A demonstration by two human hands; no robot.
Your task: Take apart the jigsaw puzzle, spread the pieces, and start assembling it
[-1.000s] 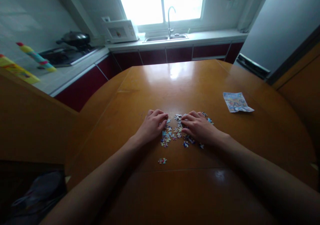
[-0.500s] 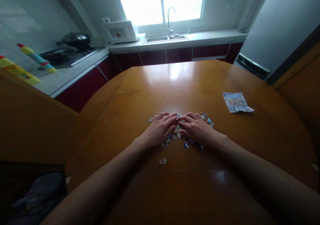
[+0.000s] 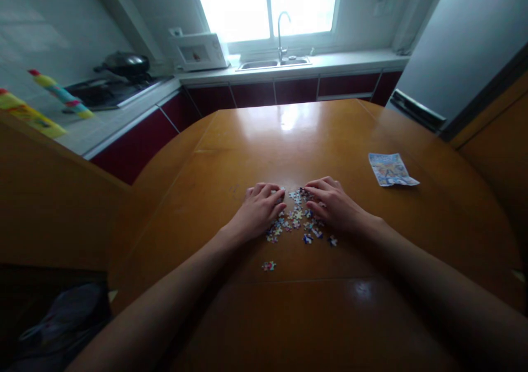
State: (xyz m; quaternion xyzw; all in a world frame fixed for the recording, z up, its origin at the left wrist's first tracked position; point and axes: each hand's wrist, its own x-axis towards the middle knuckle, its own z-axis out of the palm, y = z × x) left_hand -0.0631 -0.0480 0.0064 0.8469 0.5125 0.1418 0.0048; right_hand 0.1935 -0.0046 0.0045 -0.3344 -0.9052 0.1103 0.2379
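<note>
Small jigsaw puzzle pieces (image 3: 296, 215) lie loose in a patch on the wooden table (image 3: 264, 135). My left hand (image 3: 259, 207) rests at the patch's left side, fingers curved and apart, covering some pieces. On the right side, my right hand (image 3: 330, 200) lies low over other pieces, its fingers bent and spread, the fingertips near the far edge of the patch. Neither hand visibly grips a piece. One stray piece (image 3: 269, 266) sits nearer to me, apart from the patch. What lies under the palms is hidden.
A creased printed sheet (image 3: 391, 169) lies on the table to the right. Beyond the table runs a counter with a sink (image 3: 274, 64), a microwave (image 3: 200, 52) and a stove with a black pan (image 3: 124, 65). A fridge (image 3: 457, 47) stands at the right.
My hands have moved apart, opening a gap that uncovers more pieces between them. Pieces formerly outside my right hand, at its far side, no longer show there.
</note>
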